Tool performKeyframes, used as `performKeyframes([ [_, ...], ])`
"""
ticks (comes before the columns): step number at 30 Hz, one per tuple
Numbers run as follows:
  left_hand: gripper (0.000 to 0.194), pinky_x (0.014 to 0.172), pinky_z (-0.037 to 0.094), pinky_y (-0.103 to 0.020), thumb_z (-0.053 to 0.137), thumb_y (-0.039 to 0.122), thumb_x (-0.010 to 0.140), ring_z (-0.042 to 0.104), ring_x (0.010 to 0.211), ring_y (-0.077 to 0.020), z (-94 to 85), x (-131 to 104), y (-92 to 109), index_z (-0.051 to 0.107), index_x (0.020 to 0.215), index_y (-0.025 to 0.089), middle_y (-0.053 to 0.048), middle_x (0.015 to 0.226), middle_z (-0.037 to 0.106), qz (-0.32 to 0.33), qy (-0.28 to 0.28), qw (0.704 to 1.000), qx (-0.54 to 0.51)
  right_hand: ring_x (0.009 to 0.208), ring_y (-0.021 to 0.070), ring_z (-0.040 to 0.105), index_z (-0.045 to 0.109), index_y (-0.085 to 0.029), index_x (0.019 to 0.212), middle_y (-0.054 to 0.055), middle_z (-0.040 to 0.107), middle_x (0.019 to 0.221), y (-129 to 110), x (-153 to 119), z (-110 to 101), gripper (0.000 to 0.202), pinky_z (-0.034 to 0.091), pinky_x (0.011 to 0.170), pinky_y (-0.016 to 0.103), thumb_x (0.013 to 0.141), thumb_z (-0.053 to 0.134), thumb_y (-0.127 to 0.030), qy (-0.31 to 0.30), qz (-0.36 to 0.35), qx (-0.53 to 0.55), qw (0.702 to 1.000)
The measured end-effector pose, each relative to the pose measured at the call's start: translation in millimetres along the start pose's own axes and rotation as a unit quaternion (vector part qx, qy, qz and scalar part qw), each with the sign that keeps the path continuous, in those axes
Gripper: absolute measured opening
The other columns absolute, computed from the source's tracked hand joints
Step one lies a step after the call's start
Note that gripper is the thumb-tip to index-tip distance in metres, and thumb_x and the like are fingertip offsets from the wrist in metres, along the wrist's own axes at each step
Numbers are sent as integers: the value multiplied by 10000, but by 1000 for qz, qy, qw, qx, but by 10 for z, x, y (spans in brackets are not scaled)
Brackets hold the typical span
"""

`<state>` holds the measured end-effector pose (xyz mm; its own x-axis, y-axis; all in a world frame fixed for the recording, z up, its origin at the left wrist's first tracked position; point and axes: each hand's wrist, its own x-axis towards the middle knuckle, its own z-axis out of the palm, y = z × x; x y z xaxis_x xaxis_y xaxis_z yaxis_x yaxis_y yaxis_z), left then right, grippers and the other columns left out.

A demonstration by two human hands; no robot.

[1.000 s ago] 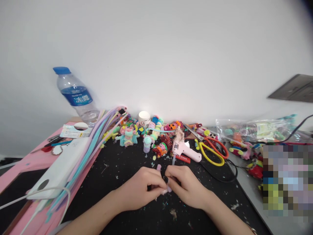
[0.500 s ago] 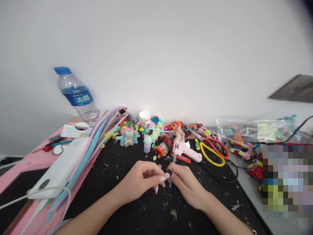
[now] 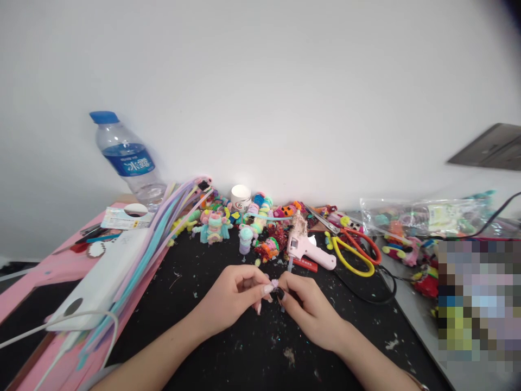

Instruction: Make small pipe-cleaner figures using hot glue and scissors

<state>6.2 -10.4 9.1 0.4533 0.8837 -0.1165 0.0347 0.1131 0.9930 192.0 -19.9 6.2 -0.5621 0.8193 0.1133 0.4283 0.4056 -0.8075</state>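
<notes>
A small pale-purple fuzzy piece (image 3: pixel 274 283), bent from what looks like pipe cleaner, is held between my two hands above the black mat (image 3: pixel 228 358). My left hand (image 3: pixel 240 296) pinches it from the left with thumb and forefinger. From the right, my right hand (image 3: pixel 307 307) grips it with closed fingertips; its thumb has a dark nail. Just beyond the hands lies a pink glue gun (image 3: pixel 311 252), nozzle pointing away, a glue stick poking from its rear. Close to it are a red stick-like item (image 3: pixel 305 264) and a small purple-and-mint fuzzy figure (image 3: pixel 245 240).
Yellow- and orange-handled scissors (image 3: pixel 354 255) lie right of the glue gun, beside a black cable. Colourful fuzzy figures (image 3: pixel 214 225) and a white paper cup (image 3: pixel 241 198) line the wall. At left are pastel pipe cleaners (image 3: pixel 152 244), a white box (image 3: pixel 101 277) and a water bottle (image 3: pixel 130 157).
Both hands have shifted slightly, with the fuzzy piece now a little farther left and higher. My right thumb and finger have changed their grip on it.
</notes>
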Motion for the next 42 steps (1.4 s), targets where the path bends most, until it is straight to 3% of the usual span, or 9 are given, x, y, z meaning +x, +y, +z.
performKeyframes([
  [4,169,492,396,-204,571,239,793,492,488,-86,38,-24,6,601,683,115,24,581,539,3,22,999,50,531,98,321,346,-196,663,-55,345,597,13,-11,25,197,254,502,220,822,406,-96,10,4,-14,1000],
  [9,248,533,367,-214,548,198,806,480,534,-96,63,-51,-8,551,566,131,25,542,512,82,64,979,178,514,95,309,326,-198,648,-60,325,580,16,-6,34,212,239,490,220,798,429,-90,14,8,-16,1000],
  [11,241,539,372,-215,547,207,813,481,540,-95,54,-42,-18,556,584,130,23,556,517,77,62,984,151,531,101,334,367,-192,668,-50,360,600,4,-2,13,183,263,508,222,831,413,-121,16,3,6,1000],
  [14,178,519,392,-208,561,248,819,483,512,-80,25,-16,-39,590,698,121,11,623,565,24,13,1000,5,587,115,392,441,-182,733,-28,424,653,-15,-1,-28,184,313,555,228,898,363,-197,24,-3,58,998],
  [17,172,507,385,-194,594,269,807,462,489,-59,7,-2,-66,599,733,114,-1,652,597,-5,-24,993,-116,629,121,420,466,-183,783,-21,452,695,-23,-1,-46,190,337,587,227,925,352,-237,30,-7,83,996],
  [21,177,496,352,-180,624,267,792,455,472,-46,11,-13,-83,591,714,111,-2,628,603,-35,-56,979,-193,660,116,448,477,-186,833,-17,486,751,-39,0,-37,137,358,624,220,925,382,-220,-2,-40,81,996],
  [25,177,502,342,-179,643,264,777,466,463,-45,14,-30,-73,592,711,108,-8,618,614,-47,-84,975,-200,680,116,468,478,-188,841,-10,508,775,-61,-8,-36,157,368,636,220,941,359,-212,-37,-42,79,995],
  [33,186,514,358,-184,631,267,782,471,466,-49,8,-13,-74,581,704,107,-11,615,613,-40,-81,981,-171,688,128,473,456,-193,859,5,516,793,-47,-4,-48,192,377,636,239,958,307,-261,-65,-41,66,995],
  [42,191,528,389,-197,561,257,822,459,525,-70,94,-58,12,558,687,122,26,637,508,23,-14,999,-41,628,126,429,389,-204,805,-13,458,736,-11,-14,-21,170,346,578,240,947,301,-239,-34,-35,-6,999],
])
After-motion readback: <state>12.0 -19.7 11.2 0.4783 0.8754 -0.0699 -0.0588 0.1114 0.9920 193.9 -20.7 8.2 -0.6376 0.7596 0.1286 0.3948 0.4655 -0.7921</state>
